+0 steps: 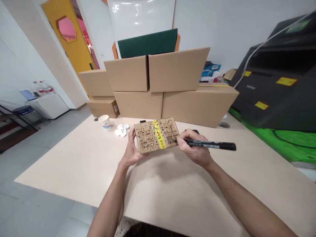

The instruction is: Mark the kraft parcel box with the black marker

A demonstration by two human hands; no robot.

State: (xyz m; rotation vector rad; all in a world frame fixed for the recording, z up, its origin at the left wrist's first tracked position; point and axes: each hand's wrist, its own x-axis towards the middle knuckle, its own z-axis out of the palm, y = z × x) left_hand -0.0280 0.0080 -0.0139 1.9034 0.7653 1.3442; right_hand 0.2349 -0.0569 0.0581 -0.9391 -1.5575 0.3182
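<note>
A small cardboard box [145, 135] with a yellow tape strip and many black marks is held tilted above the table. My left hand [132, 151] grips its left side and lower edge, thumb along the side. In my right hand [195, 149] is a black marker [212, 144], its long body pointing right. The writing end is close to the box's right part, near a printed square; whether it touches cannot be made out. A small black object, partly hidden, shows behind the right fingers.
A paper cup [104, 121] and crumpled white tissues [121, 130] stand left on the table [158, 197]. Large cardboard boxes [138, 104] are stacked along the far edge, a dark green box [148, 43] on top. A big black machine [269, 82] stands at the right.
</note>
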